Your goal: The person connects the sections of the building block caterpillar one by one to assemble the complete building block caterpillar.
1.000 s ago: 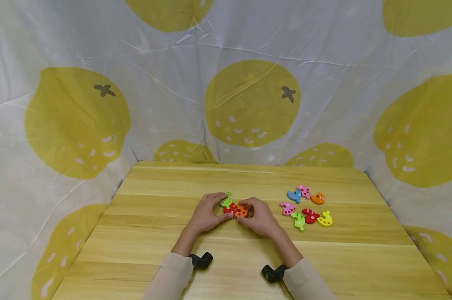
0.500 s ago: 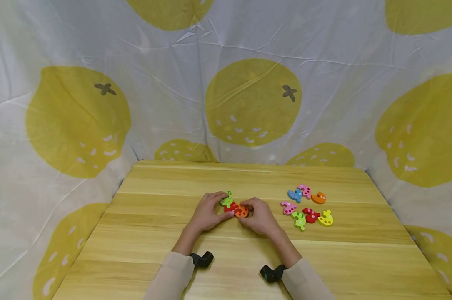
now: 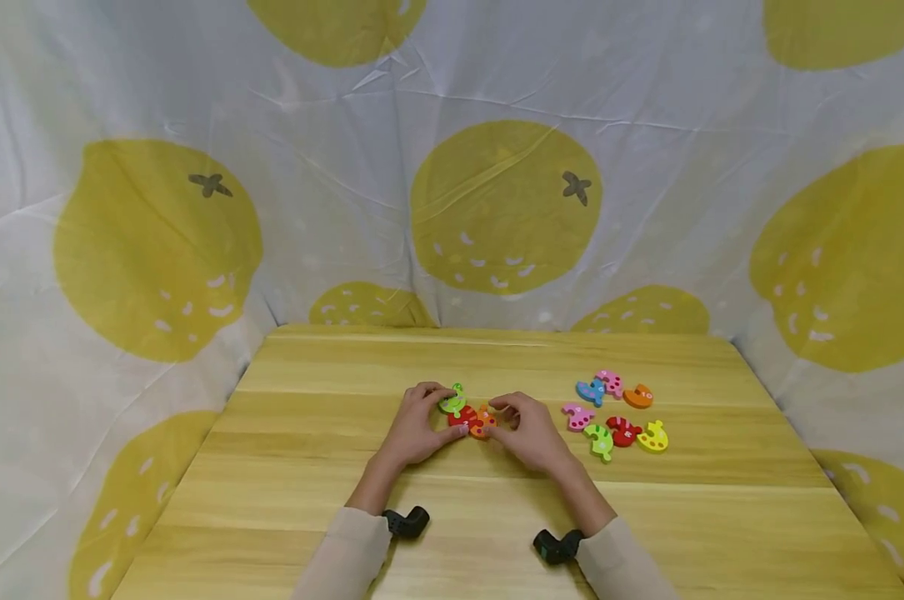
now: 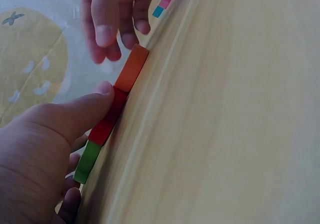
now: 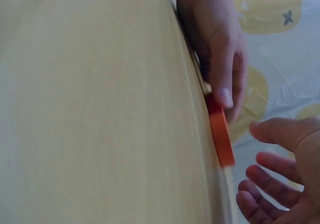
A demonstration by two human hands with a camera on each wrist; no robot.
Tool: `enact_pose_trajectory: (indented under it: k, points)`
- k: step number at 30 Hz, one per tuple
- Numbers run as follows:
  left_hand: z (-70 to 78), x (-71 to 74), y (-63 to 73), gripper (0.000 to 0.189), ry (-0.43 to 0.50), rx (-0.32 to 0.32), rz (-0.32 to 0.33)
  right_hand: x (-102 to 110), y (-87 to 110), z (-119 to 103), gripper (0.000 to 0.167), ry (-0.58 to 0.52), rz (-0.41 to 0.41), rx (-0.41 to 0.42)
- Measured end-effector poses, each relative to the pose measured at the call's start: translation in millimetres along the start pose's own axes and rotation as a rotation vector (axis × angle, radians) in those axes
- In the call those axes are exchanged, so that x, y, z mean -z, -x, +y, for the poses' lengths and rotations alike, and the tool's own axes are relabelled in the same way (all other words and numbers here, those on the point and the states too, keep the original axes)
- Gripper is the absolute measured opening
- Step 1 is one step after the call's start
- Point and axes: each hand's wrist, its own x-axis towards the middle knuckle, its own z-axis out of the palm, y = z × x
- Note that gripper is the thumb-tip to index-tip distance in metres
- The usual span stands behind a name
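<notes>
Three joined wooden puzzle pieces lie on the table in a short row. They are a green piece with a smiling face [image 3: 452, 403], a red striped piece [image 3: 462, 416] and an orange spotted piece [image 3: 484, 423]. My left hand [image 3: 414, 429] holds the row from the left, with the thumb on the red piece's near edge and the fingers around the green one. Beside the orange piece is my right hand [image 3: 530, 433], its fingers spread apart with nothing between them. In the right wrist view a gap shows between its thumb [image 5: 275, 131] and the orange piece [image 5: 221, 136].
Loose numbered pieces lie to the right on the wooden table [image 3: 332, 358]: blue [image 3: 591, 391], pink [image 3: 611, 383], orange [image 3: 638, 396], another pink [image 3: 577, 417], green [image 3: 600, 442], red [image 3: 623, 431] and yellow [image 3: 653, 438]. A lemon-print cloth [image 3: 332, 208] hangs behind.
My right hand has let go of the orange piece, spreading its fingers and drawing slightly right. The orange piece has turned a little against the red one. My left hand keeps its hold.
</notes>
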Motion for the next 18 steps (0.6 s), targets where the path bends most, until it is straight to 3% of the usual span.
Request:
enact_pose_trajectory:
  k: [11, 18]
  points:
    - [1.3, -0.3, 1.2, 0.057, 0.011, -0.072, -0.045, 60, 16.8, 39, 0.038, 0.142, 0.138, -0.003]
    - [-3.2, 2.9, 1.5, 0.049, 0.059, -0.068, -0.031, 85, 25.8, 57, 0.042, 0.222, 0.143, 0.017]
